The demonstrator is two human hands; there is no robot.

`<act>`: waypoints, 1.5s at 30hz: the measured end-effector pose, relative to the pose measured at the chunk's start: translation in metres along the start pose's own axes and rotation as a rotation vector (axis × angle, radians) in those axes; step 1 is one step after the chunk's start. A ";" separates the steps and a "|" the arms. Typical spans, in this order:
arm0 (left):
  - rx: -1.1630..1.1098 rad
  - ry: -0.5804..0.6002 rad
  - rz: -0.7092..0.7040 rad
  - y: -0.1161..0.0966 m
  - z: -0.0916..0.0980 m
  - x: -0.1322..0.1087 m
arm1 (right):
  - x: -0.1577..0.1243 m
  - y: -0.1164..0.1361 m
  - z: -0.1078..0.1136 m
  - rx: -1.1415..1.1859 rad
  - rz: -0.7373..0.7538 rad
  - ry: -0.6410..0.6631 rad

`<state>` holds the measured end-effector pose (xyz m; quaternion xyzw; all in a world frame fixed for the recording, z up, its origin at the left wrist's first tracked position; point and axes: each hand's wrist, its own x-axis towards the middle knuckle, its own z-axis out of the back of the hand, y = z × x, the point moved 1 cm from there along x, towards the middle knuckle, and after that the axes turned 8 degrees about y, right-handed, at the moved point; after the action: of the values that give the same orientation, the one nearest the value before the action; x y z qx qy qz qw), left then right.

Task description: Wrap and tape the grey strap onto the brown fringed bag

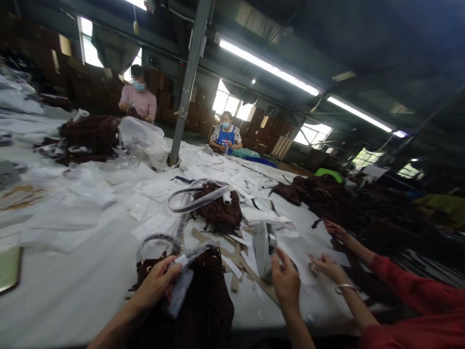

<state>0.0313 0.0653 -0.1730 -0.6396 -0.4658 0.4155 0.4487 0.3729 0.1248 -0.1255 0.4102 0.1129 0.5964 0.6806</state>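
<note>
My left hand [158, 281] is closed around a bag strap [187, 254] wrapped in white and clear film. The strap belongs to a dark brown bag [209, 291] with metal eyelets, lying at the table's near edge in front of me. A loose piece of translucent film hangs below my left fingers. My right hand [286, 281] has its fingers curled at the right side of a grey tape dispenser [263, 247]. Whatever is between those fingers is hidden. Another brown fringed bag [220, 208] with a film-wrapped strap lies farther back.
Brown and white paper strips [236, 257] lie scattered beside the dispenser. At the right, a co-worker's hands [332, 269] and red sleeves [410, 291] reach over the table near a dark pile of bags [327, 198]. A metal post [189, 82] rises behind. Two masked people work farther off.
</note>
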 end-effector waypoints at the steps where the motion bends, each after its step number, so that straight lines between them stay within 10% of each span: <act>1: 0.005 -0.008 -0.006 0.002 0.000 0.000 | 0.011 -0.016 0.012 -0.020 -0.133 0.009; 10: 0.058 -0.037 -0.023 0.011 0.004 0.002 | 0.055 -0.068 0.023 -0.015 -0.355 0.196; 20: 0.095 -0.074 -0.021 0.017 0.004 0.002 | 0.052 -0.067 0.029 0.188 -0.359 0.060; 33: 0.047 -0.109 -0.007 0.021 0.007 0.003 | -0.014 -0.078 0.018 0.209 -0.407 0.066; 45: 0.064 -0.081 -0.028 0.017 0.004 -0.001 | -0.017 -0.083 0.027 -0.193 -0.289 0.063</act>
<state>0.0308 0.0624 -0.1906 -0.6008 -0.4791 0.4495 0.4555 0.4451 0.1023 -0.1716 0.3035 0.1341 0.5131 0.7916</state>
